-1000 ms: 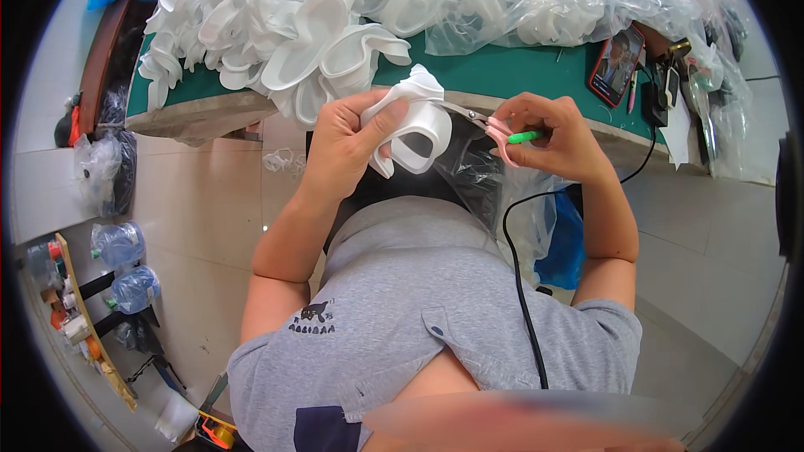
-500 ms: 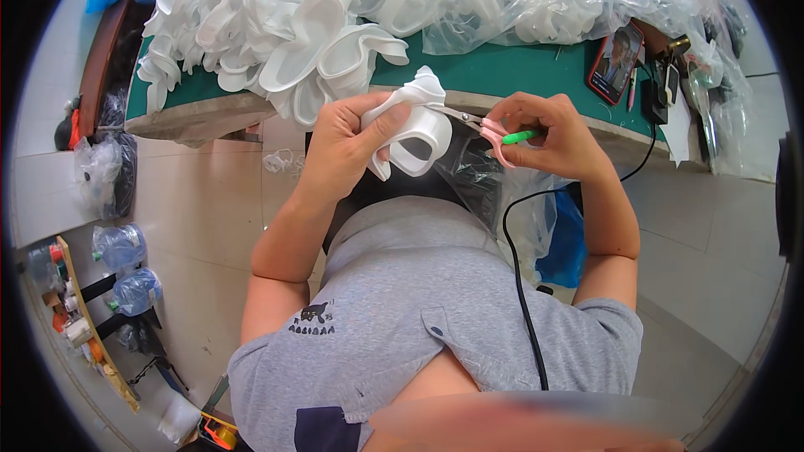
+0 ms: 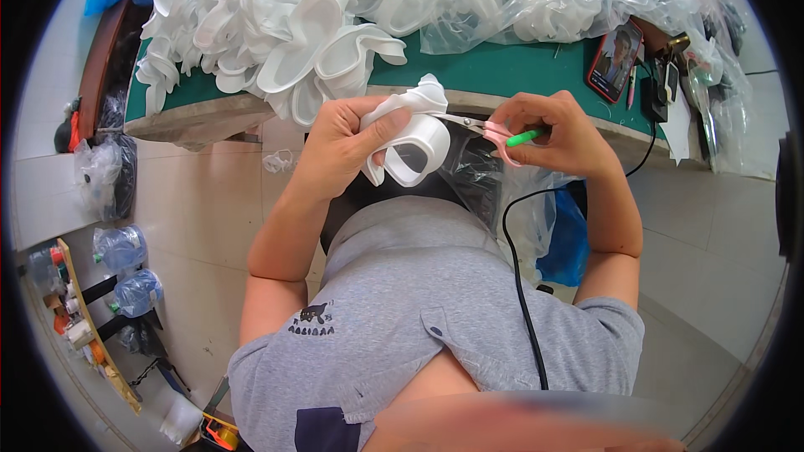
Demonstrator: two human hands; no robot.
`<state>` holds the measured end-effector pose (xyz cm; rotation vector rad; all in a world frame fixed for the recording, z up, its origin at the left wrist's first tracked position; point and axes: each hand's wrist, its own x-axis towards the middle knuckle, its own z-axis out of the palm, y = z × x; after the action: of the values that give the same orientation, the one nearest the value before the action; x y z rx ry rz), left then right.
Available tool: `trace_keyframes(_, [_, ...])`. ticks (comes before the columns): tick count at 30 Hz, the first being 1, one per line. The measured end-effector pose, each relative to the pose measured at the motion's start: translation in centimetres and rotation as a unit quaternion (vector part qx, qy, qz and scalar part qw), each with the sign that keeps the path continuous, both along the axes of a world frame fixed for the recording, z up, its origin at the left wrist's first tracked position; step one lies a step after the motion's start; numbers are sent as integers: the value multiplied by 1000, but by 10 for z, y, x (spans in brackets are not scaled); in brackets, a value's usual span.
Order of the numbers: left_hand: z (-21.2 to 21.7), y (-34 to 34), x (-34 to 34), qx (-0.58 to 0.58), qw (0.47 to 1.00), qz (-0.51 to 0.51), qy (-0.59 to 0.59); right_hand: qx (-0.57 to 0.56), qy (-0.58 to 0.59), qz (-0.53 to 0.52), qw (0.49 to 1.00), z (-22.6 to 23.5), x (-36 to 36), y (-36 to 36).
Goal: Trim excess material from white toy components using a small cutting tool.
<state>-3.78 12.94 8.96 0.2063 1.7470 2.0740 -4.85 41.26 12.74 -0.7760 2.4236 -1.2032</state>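
Your left hand (image 3: pixel 339 146) clamps the white moulding (image 3: pixel 414 138); scissors (image 3: pixel 486 127), clamped in your right hand (image 3: pixel 557 134), point leftward into it.

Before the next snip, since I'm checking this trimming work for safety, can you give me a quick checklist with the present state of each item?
1. Left hand has a firm grip on the white moulded piece: ok.
2. Right hand holds the pink scissors by the handles: ok.
3. Blade tips at the piece's edge: ok.
4. Left fingers clear of the blades: cannot tell.
5. Black cable away from the cut: ok.
6. Work held off the green table: ok.
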Motion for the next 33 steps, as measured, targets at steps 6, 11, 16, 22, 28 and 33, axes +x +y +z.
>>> trace_keyframes(6, [1,2,1,19,1000,16,-6,21,40,-91,995,-8,-17,24])
trace_keyframes(11, [-1,7,2,59,998,16,-18,169,202,-125,956,-27,-42,44])
trace_keyframes(16, [-4,15,1,100,993,49,-47,94,128,-177,971,-29,-36,23])
trace_keyframes(22, [-14,28,4,97,993,54,-41,-173,-27,-80,981,-38,7,-48])
trace_keyframes(28, [-24,26,2,57,995,60,48,-108,11,-35,993,-24,6,-56])
trace_keyframes(33, [-20,23,3,162,985,65,13,-174,99,-6,980,-23,11,-50])
